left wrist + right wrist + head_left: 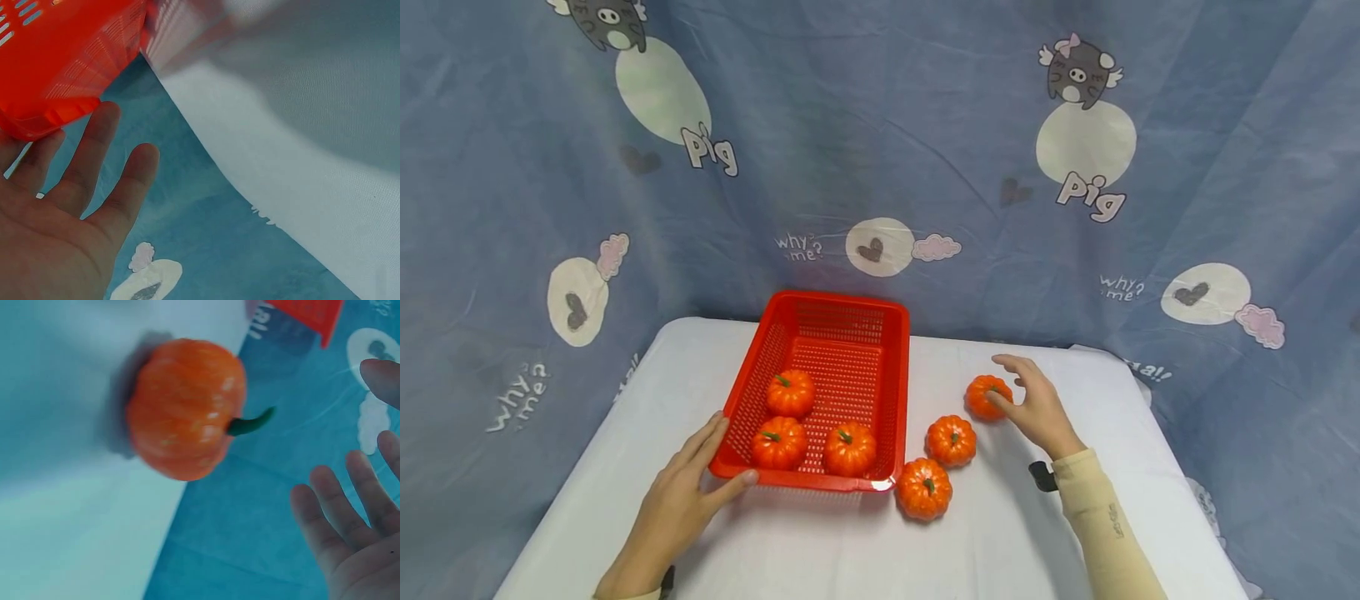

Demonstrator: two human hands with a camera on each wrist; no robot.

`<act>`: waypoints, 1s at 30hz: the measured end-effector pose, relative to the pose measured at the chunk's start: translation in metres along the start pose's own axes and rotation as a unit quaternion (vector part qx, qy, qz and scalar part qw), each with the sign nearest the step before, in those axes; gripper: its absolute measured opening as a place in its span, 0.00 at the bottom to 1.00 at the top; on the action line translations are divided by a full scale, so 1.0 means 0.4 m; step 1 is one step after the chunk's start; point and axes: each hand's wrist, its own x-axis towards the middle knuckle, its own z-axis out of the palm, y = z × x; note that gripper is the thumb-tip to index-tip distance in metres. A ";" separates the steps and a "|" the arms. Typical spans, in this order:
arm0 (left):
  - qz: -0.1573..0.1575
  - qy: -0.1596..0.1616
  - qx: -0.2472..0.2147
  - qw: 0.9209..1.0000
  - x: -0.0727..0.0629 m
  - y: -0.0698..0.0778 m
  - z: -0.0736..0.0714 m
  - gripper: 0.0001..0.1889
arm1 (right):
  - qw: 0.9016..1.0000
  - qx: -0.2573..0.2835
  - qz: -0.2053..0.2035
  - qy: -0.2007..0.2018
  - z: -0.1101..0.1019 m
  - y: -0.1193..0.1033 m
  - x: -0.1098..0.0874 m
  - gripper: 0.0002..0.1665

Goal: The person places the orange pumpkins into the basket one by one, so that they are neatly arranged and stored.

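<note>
A red plastic basket (891, 392) on the white table holds three small orange toy pumpkins, one of them a pumpkin (849, 450) at its front right. My left hand (673, 487) is at the basket's front left corner, fingertips touching the rim. In the left wrist view its fingers (84, 159) reach out fairly straight beside the red rim. My right hand (1037, 412) hovers with fingers spread beside the farthest loose pumpkin (985, 395). That pumpkin (187, 409), green stem showing, lies apart from the fingers in the right wrist view.
Two more pumpkins lie right of the basket: a middle pumpkin (951, 440) and a nearer pumpkin (924, 490) close against the basket's front right corner. A blue printed curtain (970, 275) hangs behind the white-covered table (992, 542).
</note>
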 end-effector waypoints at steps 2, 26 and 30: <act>0.001 0.000 -0.002 1.000 0.000 0.000 0.002 0.52 | 1.000 0.001 0.012 -0.002 0.005 0.014 -0.005 0.36; 0.001 0.005 -0.004 1.000 -0.002 0.000 0.004 0.53 | 0.991 -0.020 0.104 -0.086 0.065 0.116 -0.025 0.39; 0.001 0.007 -0.004 1.000 -0.003 -0.002 0.003 0.53 | 0.989 -0.020 0.112 -0.094 0.068 0.119 -0.022 0.39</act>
